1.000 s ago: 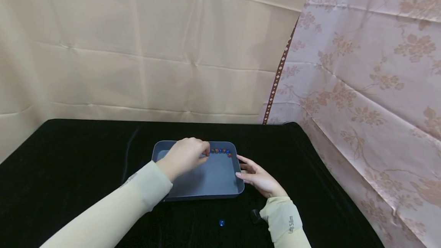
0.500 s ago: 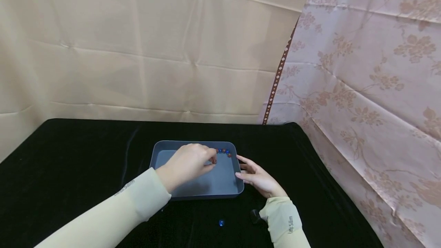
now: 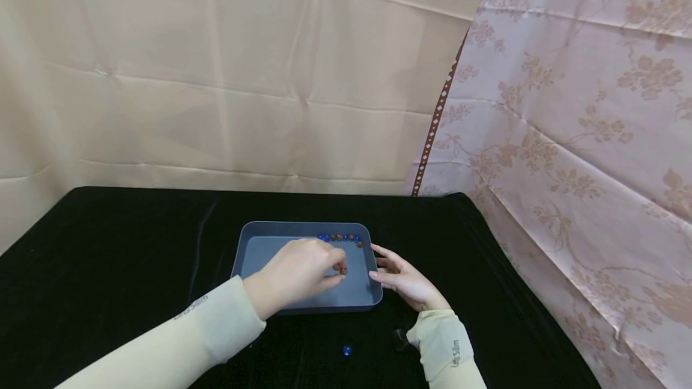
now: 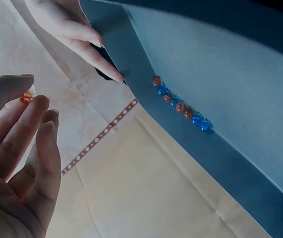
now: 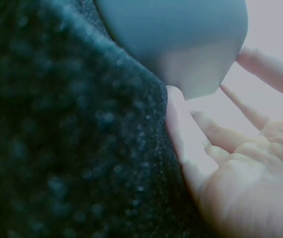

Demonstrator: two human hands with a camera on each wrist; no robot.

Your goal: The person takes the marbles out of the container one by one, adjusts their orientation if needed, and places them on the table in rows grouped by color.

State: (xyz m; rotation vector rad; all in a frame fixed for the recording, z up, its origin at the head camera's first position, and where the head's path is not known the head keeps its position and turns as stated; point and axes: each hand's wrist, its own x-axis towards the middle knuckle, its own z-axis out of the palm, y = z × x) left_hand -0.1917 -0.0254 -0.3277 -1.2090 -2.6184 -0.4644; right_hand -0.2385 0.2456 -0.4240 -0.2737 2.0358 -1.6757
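The left hand (image 3: 303,269) has come away from the far wall of the tray (image 3: 354,290), moving toward the person and rightward. A second ago its fingers were beside the row of marbles (image 3: 339,237); now that row lies beyond them. The orange-brown marble (image 3: 343,270) pinched at the fingertips has travelled along, and is now closer to the right hand's (image 3: 406,281) fingers. Two blue marbles (image 3: 326,238) at the row's left end, earlier hidden behind the fingers, now show past the knuckles.
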